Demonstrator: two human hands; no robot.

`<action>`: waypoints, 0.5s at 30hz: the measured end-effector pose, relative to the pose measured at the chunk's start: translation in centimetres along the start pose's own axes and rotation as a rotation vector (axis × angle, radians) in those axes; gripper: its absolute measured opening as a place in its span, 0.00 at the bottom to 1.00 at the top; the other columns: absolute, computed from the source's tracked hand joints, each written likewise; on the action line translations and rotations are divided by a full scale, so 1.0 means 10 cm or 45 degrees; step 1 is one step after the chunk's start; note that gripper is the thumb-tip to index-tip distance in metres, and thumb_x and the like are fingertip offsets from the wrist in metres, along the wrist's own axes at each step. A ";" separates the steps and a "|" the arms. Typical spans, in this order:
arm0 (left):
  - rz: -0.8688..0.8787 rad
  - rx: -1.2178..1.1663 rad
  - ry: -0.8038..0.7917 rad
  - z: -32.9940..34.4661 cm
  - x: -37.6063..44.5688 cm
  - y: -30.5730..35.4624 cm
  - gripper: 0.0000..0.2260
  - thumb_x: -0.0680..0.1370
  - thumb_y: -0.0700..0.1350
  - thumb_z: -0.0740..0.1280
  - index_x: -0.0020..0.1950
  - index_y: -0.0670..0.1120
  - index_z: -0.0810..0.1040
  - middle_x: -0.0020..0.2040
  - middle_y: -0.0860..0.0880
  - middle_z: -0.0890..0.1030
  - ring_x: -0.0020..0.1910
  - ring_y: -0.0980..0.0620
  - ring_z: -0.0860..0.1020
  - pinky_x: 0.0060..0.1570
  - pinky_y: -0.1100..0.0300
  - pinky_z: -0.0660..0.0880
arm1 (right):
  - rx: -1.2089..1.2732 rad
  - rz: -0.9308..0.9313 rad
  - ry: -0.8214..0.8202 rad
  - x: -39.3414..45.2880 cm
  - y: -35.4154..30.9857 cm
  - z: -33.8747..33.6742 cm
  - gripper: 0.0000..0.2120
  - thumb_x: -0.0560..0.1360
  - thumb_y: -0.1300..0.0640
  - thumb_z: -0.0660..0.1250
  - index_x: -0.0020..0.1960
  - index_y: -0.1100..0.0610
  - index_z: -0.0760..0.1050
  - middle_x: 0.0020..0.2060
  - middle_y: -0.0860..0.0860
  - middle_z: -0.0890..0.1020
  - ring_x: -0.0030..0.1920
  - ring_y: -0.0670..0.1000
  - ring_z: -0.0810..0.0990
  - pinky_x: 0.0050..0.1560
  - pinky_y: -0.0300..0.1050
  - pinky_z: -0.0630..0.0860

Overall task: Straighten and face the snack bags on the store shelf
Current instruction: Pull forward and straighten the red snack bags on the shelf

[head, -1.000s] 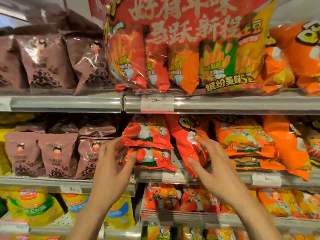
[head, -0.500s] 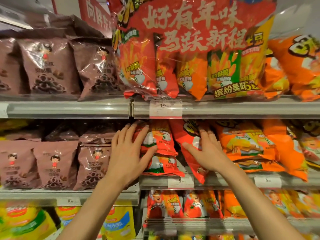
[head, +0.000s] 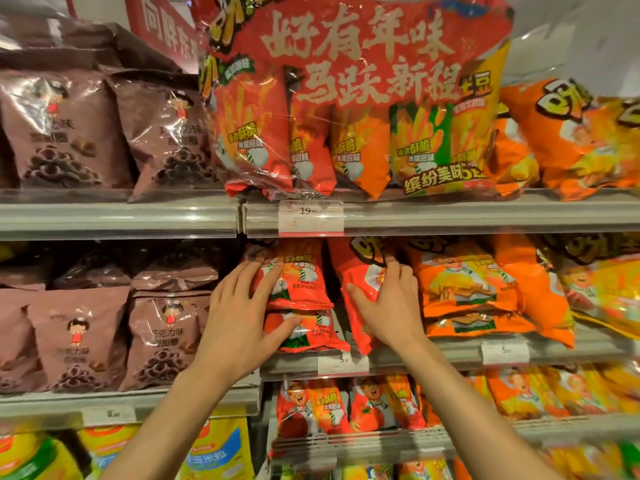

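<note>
Left hand (head: 239, 327): spread flat on your stacked red snack bags (head: 298, 292), frame centre
Right hand (head: 388, 306): spread on the tilted red bag (head: 356, 282); stand it upright, label forward

Both forearms reach forward and up, left hand (head: 239, 327) splayed flat, right hand (head: 389, 306) with fingers curled.

White price tag (head: 310, 217) (reading 19) and red sign (head: 162, 32).

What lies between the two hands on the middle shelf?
In the head view, between the left hand and the right hand lie two stacked red snack bags.
</note>
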State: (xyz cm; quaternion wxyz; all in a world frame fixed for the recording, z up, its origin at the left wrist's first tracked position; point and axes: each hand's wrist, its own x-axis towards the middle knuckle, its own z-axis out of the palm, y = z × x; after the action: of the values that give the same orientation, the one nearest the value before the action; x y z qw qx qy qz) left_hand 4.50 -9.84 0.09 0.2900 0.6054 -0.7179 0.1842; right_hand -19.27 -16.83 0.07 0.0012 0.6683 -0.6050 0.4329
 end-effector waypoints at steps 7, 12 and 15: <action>0.012 -0.034 0.013 0.02 0.00 -0.01 0.37 0.75 0.69 0.59 0.79 0.52 0.61 0.75 0.44 0.66 0.76 0.43 0.62 0.73 0.43 0.62 | -0.254 0.230 -0.028 0.09 -0.15 0.18 0.43 0.72 0.31 0.64 0.74 0.60 0.61 0.69 0.62 0.65 0.69 0.61 0.63 0.69 0.57 0.62; 0.012 -0.052 0.022 0.04 0.00 -0.04 0.38 0.75 0.71 0.58 0.80 0.52 0.60 0.75 0.45 0.66 0.76 0.43 0.61 0.73 0.43 0.61 | 0.028 -0.001 -0.197 -0.03 0.10 0.04 0.40 0.77 0.34 0.59 0.79 0.51 0.48 0.78 0.60 0.48 0.79 0.59 0.45 0.76 0.62 0.49; 0.012 -0.051 0.024 0.05 -0.01 -0.05 0.38 0.75 0.70 0.58 0.80 0.52 0.60 0.76 0.44 0.65 0.76 0.43 0.61 0.73 0.43 0.61 | 0.054 -0.158 -0.332 -0.06 0.22 -0.02 0.35 0.78 0.36 0.57 0.79 0.40 0.43 0.79 0.56 0.43 0.79 0.58 0.41 0.75 0.67 0.50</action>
State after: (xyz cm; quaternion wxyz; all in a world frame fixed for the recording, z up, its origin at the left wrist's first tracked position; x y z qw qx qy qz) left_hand 4.96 -10.12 -0.42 0.3079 0.5943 -0.7216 0.1769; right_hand -21.13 -16.86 -1.33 -0.0647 0.7548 -0.5481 0.3544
